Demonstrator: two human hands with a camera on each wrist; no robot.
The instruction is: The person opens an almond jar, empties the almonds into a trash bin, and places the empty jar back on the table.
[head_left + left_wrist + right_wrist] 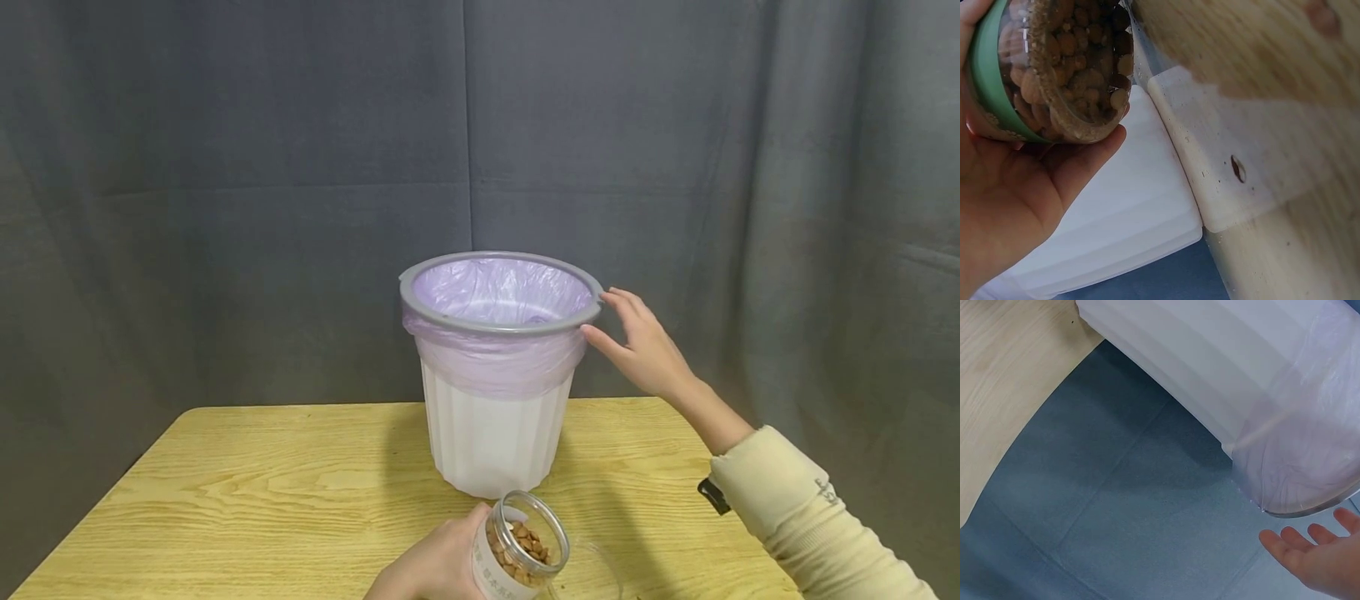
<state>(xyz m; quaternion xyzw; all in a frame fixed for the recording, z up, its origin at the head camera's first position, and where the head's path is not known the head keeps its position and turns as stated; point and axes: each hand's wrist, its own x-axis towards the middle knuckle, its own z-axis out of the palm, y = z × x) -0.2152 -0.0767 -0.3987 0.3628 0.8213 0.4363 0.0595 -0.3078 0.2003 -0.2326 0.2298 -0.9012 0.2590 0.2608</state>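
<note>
Facing grey cloth [300, 208] across a wood-grained tabletop [285, 483], left hand [435, 560] grips a jar [504, 577], right hand [647, 350] spreads beside a bin [491, 437].

Dark grey cloth backdrop [300, 208] fills the whole rear, side to side. Vertical crease near centre, fainter horizontal crease crossing it; looser vertical folds at right, lighter there, darker toward lower left. Table [285, 483] in front: yellowish wood-look top, visible grain, rounded far corner at left, straight back edge against the cloth. Soft shadows on the tabletop, left and right of centre. Light fairly even, source out of frame. Right wrist view: cloth reads blue-grey with crossing fold lines, tabletop paler, curved edge.
</note>
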